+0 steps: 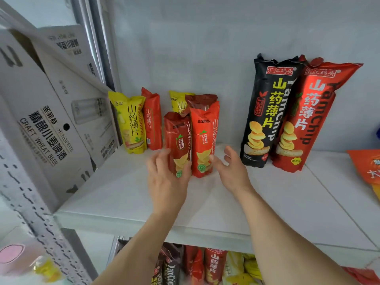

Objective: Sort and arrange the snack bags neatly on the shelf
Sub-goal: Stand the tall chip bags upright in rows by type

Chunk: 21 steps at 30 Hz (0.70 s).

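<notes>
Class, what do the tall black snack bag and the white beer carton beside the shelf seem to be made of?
Tall black snack bag: apparently thin plastic film, semi-gloss; its sealed top is crinkled and jagged.
Beer carton: apparently matte printed cardboard; flat stiff panels with folded edges.

Both forearms reach forward; left hand [164, 177] and right hand [230, 169] spread, fingers relaxed, palms facing inward.

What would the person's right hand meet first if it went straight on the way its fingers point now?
Probably the orange-red yam slice bag. The right hand is open, its fingers aimed up and left at the bag's lower right side, the thumb about touching it. Depth is unclear, so it might slip just behind.
</notes>
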Each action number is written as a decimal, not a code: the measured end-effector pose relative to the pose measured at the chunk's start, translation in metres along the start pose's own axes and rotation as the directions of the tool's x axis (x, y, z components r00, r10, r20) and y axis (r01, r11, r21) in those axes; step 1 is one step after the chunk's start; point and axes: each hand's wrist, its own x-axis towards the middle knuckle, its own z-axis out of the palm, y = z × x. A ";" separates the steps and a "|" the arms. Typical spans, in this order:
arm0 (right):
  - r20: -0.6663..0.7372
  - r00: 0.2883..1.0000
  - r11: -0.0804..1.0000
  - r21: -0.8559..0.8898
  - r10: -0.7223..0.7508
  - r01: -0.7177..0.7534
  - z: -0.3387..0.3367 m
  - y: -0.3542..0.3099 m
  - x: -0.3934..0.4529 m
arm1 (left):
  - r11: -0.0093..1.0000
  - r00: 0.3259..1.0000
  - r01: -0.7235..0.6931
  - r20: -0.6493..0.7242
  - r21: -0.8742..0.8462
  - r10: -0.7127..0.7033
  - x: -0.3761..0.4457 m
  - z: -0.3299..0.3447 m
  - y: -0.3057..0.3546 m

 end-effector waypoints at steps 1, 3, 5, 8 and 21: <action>0.016 1.000 1.000 0.012 0.002 -0.002 0.002 -0.003 0.003 | 0.996 0.995 0.090 0.037 -0.021 -0.089 0.006 0.000 -0.003; 0.054 0.998 0.999 0.036 0.016 -0.018 0.006 -0.009 0.008 | 0.969 0.958 0.245 0.161 -0.038 -0.236 0.018 0.004 -0.011; 0.089 0.996 0.999 0.044 0.023 -0.027 0.011 -0.014 0.012 | 0.948 0.921 0.312 0.262 -0.057 -0.288 0.030 0.009 -0.019; 0.118 0.993 0.997 0.075 -0.001 -0.008 0.017 -0.015 0.017 | 0.921 0.871 0.368 0.395 -0.126 -0.294 0.040 0.012 -0.027; 0.166 0.986 0.991 0.133 0.004 -0.027 0.043 0.003 0.039 | 0.863 0.794 0.485 0.485 -0.140 -0.367 0.082 -0.004 -0.067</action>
